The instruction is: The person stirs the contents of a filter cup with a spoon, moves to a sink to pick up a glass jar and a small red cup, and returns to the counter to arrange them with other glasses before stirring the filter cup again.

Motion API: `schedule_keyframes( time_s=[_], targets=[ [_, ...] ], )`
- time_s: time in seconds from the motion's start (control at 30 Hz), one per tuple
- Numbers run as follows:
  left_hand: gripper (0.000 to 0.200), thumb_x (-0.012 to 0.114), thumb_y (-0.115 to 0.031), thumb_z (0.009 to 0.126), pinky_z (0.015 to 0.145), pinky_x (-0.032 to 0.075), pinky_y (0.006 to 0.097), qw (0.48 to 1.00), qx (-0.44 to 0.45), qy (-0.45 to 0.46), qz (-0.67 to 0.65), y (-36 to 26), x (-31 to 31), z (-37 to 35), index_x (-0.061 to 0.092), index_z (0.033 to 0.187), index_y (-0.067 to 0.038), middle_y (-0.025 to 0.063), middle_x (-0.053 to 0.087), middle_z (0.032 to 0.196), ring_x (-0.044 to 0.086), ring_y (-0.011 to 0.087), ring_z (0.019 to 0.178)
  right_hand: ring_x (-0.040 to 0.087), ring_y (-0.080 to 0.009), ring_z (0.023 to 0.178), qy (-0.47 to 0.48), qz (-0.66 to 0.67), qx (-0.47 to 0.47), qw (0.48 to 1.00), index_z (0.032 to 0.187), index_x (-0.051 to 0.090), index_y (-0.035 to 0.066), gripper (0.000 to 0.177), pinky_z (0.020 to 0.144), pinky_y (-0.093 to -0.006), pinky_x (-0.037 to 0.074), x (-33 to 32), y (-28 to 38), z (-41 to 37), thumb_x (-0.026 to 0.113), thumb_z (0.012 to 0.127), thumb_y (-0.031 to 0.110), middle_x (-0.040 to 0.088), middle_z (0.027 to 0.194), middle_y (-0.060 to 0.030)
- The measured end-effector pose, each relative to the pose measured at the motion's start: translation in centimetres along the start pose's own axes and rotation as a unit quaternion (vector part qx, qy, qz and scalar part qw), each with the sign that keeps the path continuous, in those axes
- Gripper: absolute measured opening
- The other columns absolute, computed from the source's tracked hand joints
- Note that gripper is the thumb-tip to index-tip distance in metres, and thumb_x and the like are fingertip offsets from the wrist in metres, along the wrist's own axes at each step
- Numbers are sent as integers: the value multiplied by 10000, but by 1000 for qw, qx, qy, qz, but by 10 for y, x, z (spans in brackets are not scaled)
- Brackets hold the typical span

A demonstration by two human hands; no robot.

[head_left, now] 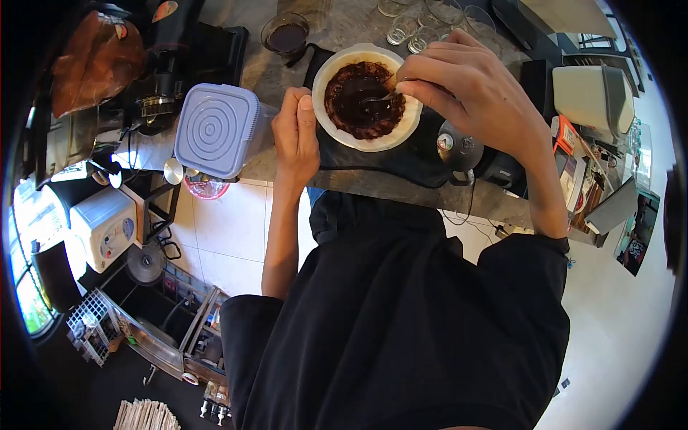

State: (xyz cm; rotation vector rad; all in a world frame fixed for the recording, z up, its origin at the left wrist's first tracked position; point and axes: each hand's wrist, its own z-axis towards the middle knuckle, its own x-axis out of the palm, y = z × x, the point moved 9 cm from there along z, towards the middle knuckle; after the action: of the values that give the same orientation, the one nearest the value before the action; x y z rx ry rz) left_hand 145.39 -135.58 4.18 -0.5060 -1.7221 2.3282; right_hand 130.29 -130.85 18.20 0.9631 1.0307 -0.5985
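A round cream-white coffee dripper with a paper filter stands in front of me, holding dark, wet coffee grounds. My left hand is closed at its left side, thumb upright; the part it grips is hidden by the fingers. From the right, my right hand reaches over the rim, pinching a thin metal spoon whose end sits in the grounds. A dark kettle with a dial in its lid is below that hand. Under the dripper lies a black mat.
A glass of dark liquid stands behind the dripper, several clear glasses at the back. To the left are a lidded bluish tub and a coffee grinder. The counter's front edge runs close to my body.
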Motion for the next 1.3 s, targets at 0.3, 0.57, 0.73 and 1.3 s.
schedule_keyframes(
  time_s=[0.3, 0.57, 0.73, 1.3],
  targets=[
    [258, 390, -213, 1026, 557, 355, 284, 1000, 8, 9, 16, -2, 0, 0, 505, 899, -20, 60, 497, 668, 431, 109, 608, 552, -243, 676, -36, 10, -16, 999, 863, 625, 1, 99, 687, -341, 395, -30, 6, -3, 680, 822, 73, 624, 775, -85],
    [256, 392, -211, 1027, 561, 360, 275, 1000, -3, 11, 21, -2, 0, -1, 509, 900, -22, 57, 508, 678, 433, 102, 611, 549, -231, 642, -46, 59, -49, 996, 854, 618, 9, 115, 667, -342, 389, -24, 24, -1, 699, 806, 77, 601, 727, -77],
    [256, 395, -209, 1029, 565, 360, 268, 1000, 2, 11, 12, -4, 0, -1, 514, 899, -23, 46, 514, 683, 433, 98, 614, 557, -254, 650, -77, 39, -29, 996, 871, 600, 19, 145, 665, -354, 396, -12, 20, 0, 701, 806, 101, 604, 742, -86],
    [251, 392, -210, 1030, 592, 380, 269, 1000, -9, 13, 10, -2, 1, -2, 505, 902, -27, 56, 550, 739, 464, 104, 646, 538, -228, 584, -145, 26, -6, 989, 820, 619, 12, 114, 640, -324, 402, -23, 15, -3, 717, 775, 51, 607, 694, -83]
  ],
)
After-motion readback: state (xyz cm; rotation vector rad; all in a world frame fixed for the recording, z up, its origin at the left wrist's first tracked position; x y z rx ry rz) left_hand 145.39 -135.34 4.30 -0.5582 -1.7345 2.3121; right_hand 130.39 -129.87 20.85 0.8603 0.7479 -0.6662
